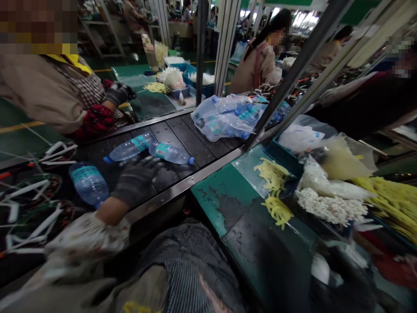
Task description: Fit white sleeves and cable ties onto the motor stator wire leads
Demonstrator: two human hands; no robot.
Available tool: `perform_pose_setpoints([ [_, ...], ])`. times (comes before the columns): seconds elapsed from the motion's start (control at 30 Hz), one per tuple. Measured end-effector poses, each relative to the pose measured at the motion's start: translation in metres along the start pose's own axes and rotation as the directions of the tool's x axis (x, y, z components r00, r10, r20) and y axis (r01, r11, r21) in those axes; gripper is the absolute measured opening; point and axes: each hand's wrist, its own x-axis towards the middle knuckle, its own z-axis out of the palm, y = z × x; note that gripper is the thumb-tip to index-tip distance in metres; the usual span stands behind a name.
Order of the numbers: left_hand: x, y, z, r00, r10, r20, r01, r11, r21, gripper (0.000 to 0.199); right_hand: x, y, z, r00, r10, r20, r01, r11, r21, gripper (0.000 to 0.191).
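Leftmost, a tangle of white plastic-tipped cable pieces [35, 204] lies on the dark belt edge. Just right of it a clear, ribbed plastic water bottle [88, 183] with a teal label lies on its side on the black slatted conveyor [192, 139]. Beside that bottle the person's left hand [138, 180], in a dark grey knit glove, reaches out from a pale patterned sleeve cover [86, 239] — fingers spread and laid flat toward the belt, clamped on nothing, blurred so that actual contact cannot be told. Its fingertips sit just below two more bottles lying end to end: a paler one [130, 148] on the left and a second [171, 153] with a blue cap pointing right. Across the belt a co-worker's gloved hand [119, 93] shows above a red checked cuff.

Further right on the slats lies a crumpled clear plastic bag of bottles [224, 117], behind a slanting grey metal post [293, 74] that crosses the view. On the near side runs a scuffed green worktable [224, 195] bearing loose yellow strips [275, 191] on a clear sheet, then white bundled parts [330, 206] and a heap of yellow ties [394, 202] in a tray.

The right hand is not in sight, so its state cannot be told.
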Motion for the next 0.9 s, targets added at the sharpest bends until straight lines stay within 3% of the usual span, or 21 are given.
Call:
perform_pose_setpoints([
  [0.07,0.046,0.039,-0.017,0.988,0.149,0.038,-0.149,0.989,0.001,0.06,-0.008,0.003,0.002,0.998,-0.053,-0.032,0.052,0.998,-0.04,0.027],
  [0.13,0.084,0.06,-0.023,0.979,0.197,0.05,-0.197,0.98,-0.009,0.06,-0.018,0.005,-0.001,0.998,-0.069,0.008,0.069,0.997,-0.029,0.041],
  [0.23,0.116,0.058,-0.015,0.97,0.229,0.083,-0.228,0.973,-0.022,0.058,-0.032,0.011,-0.008,0.998,-0.035,0.06,0.037,0.999,-0.023,0.061],
  [0.3,0.121,0.046,-0.006,0.961,0.255,0.103,-0.253,0.967,-0.034,0.056,-0.039,0.016,-0.007,1.0,0.01,0.004,-0.01,0.999,-0.047,0.059],
  [0.4,0.11,0.028,0.007,0.949,0.296,0.112,-0.292,0.955,-0.055,0.053,-0.041,0.023,0.0,0.998,0.049,-0.044,-0.051,0.997,-0.057,0.05],
  [0.57,0.069,0.0,0.02,0.95,0.308,0.043,-0.302,0.947,-0.111,0.049,-0.022,0.024,0.021,0.988,-0.128,0.082,0.129,0.991,-0.016,0.049],
  [0.7,0.031,-0.024,0.019,0.963,0.265,-0.046,-0.269,0.947,-0.174,0.055,0.003,-0.012,0.049,0.933,-0.331,0.139,0.316,0.941,0.119,0.043],
  [0.9,-0.027,-0.045,0.016,0.98,0.201,0.0,-0.198,0.963,-0.184,0.045,0.014,-0.074,0.088,0.835,-0.546,0.071,0.505,0.81,0.299,0.032],
])
